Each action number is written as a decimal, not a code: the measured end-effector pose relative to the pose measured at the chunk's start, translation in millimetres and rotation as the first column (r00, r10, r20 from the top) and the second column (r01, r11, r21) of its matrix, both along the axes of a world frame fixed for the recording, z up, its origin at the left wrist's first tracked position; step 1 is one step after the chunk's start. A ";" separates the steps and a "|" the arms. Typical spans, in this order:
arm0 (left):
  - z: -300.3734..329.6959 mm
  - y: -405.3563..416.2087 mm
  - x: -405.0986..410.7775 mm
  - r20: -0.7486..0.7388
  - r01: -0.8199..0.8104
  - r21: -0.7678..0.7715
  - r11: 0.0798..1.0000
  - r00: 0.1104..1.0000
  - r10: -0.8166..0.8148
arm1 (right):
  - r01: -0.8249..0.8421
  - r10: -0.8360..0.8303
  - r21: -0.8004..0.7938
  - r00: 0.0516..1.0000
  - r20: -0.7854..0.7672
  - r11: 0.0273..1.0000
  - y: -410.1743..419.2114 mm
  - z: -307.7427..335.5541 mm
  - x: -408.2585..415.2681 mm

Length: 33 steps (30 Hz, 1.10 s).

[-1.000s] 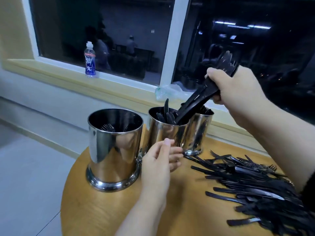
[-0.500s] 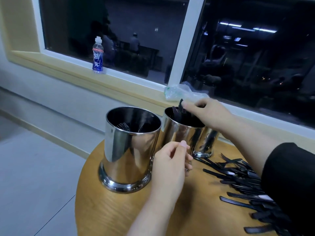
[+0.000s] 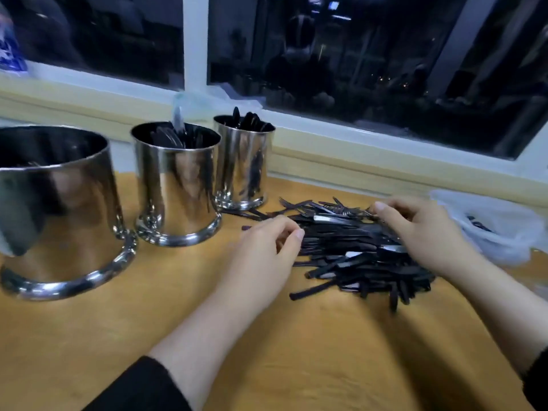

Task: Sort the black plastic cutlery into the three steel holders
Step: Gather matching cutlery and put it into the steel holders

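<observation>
From the head view, I am looking down at the heap of black plastic cutlery lying on the wooden tabletop, just right of the three steel holders lined up toward the window sill. My left hand is hovering at the heap's near left edge, its fingers curling inward; I cannot tell whether they are pinching a piece or closing on nothing. My right hand is resting on the far right of the heap, its fingers bending down into the tangle of forks, but whether any piece is caught under them is hidden.

The two farther holders are already showing dark handles above their rims; the nearest one is too blurred to read.

I am judging these pieces as very light, thin and stiff yet a little springy, smooth enough to slip, and prone to interlocking at the tines. Taking each by the flat handle end, clear of the tines, should be freeing it cleanly without dragging its neighbours along.

A clear plastic bag is sitting at the right edge.
</observation>
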State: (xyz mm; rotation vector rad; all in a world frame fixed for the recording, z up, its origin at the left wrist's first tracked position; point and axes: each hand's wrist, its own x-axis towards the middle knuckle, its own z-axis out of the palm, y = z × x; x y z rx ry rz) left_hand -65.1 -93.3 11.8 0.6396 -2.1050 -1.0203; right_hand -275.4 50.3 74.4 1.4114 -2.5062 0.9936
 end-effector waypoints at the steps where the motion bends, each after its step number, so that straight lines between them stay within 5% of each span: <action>1: -3.0 4.5 -12.2 0.047 0.015 -0.064 0.998 0.999 -0.012 | 0.016 -0.016 -0.007 1.000 0.012 1.000 16.7 -8.5 -9.5; 7: -14.9 28.7 -74.0 0.245 0.137 -0.292 0.947 0.967 -0.064 | -0.058 0.058 0.011 0.998 -0.001 0.998 44.5 -39.4 -47.6; 17: -18.0 38.3 -105.8 0.319 0.208 -0.329 0.921 0.943 -0.099 | -0.111 0.111 0.009 0.994 0.020 0.994 63.9 -47.5 -86.3; 28: -18.6 42.3 -111.1 0.504 0.340 -0.425 0.839 0.859 -0.092 | -0.084 0.051 0.430 0.995 0.087 0.899 68.9 -48.3 -87.4; 33: -21.0 42.6 -111.6 0.496 0.342 -0.416 0.843 0.862 -0.105 | -0.066 0.030 0.434 0.995 0.091 0.899 65.6 -48.7 -86.5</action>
